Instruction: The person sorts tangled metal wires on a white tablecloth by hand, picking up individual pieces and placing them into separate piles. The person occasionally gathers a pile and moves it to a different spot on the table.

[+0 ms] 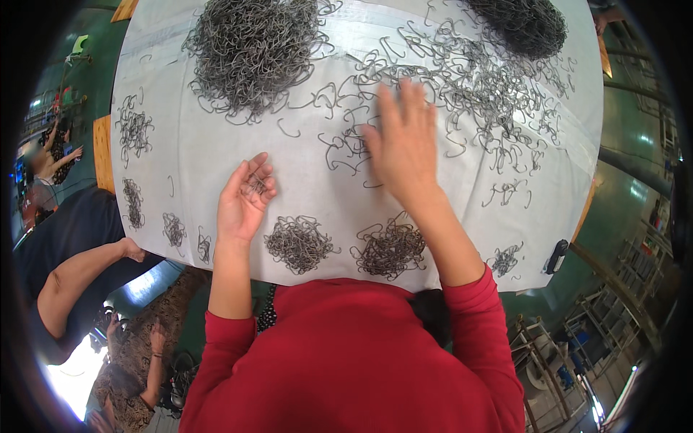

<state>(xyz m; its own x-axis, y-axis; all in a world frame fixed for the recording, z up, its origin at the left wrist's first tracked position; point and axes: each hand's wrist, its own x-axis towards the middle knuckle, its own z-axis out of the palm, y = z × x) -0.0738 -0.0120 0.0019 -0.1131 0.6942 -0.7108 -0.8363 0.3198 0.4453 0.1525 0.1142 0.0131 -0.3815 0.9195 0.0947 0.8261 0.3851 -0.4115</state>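
My left hand [245,198] is turned palm up over the table, its fingers curled around several small metal wire hooks [255,185]. Stretched out flat, palm down, my right hand [406,144] hovers over or touches the loose hooks [346,148] scattered across the middle; I cannot tell which. Its fingers are slightly apart and a little blurred, and whatever lies under the palm is hidden. Close to me, between my forearms, sit two small heaps of hooks, a left heap [299,244] and a right heap [390,249].
A white-covered table [209,159] bears a big hook pile [253,54] at the far left and another dark pile [523,25] at the far right. Smaller clusters [133,130] line the left edge. A small black object [556,256] stands at the right edge. Other people are at the left.
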